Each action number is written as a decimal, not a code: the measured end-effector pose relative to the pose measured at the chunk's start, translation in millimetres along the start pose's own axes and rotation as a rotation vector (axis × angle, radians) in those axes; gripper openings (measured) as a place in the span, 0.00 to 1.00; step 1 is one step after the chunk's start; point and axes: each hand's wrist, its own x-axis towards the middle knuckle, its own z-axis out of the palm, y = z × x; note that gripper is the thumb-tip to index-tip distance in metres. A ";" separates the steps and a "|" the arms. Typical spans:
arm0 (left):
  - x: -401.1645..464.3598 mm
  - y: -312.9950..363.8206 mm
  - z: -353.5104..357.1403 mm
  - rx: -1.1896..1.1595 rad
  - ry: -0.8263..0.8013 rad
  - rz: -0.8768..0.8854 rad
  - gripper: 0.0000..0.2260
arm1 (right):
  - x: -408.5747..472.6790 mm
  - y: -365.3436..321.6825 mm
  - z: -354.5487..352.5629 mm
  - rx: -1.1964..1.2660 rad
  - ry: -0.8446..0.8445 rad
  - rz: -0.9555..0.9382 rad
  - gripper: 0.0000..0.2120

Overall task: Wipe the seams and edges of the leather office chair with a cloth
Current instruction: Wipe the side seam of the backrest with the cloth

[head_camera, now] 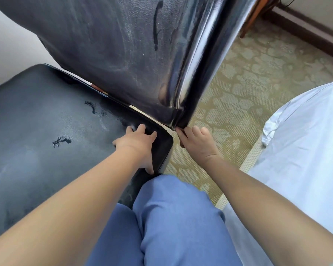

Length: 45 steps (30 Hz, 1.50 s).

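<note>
Left hand (137,143), fingers spread, presses flat on the rear corner of the seat (46,120), apparently steadying the chair. Right hand (197,142), fingers curled, pinches a dark cloth (181,136) at the backrest's (123,54) lower corner, working the seam there. Beyond lie patterned carpet (248,83) and white bedding (306,141). No containers appear.

Open carpet (238,89) lies right of the backrest (123,54), w/ room for a hand betw. the chair and the white-covered bed (306,141). Seat (37,121) surface is broad & bare; the seat–backrest gap is narrow. Knee (171,208) blocks the seat's near corner.
</note>
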 end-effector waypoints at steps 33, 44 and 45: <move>-32.8 15.2 -23.7 -0.150 0.326 0.075 0.38 | 26.8 45.8 -86.8 -0.023 0.241 0.226 0.21; -4.1 9.1 -7.1 -0.163 0.249 0.069 0.37 | 15.9 21.4 -52.2 0.141 0.244 0.291 0.26; -2.2 10.1 -5.2 -0.162 0.237 0.070 0.37 | 14.6 19.0 -49.7 0.160 0.245 0.300 0.24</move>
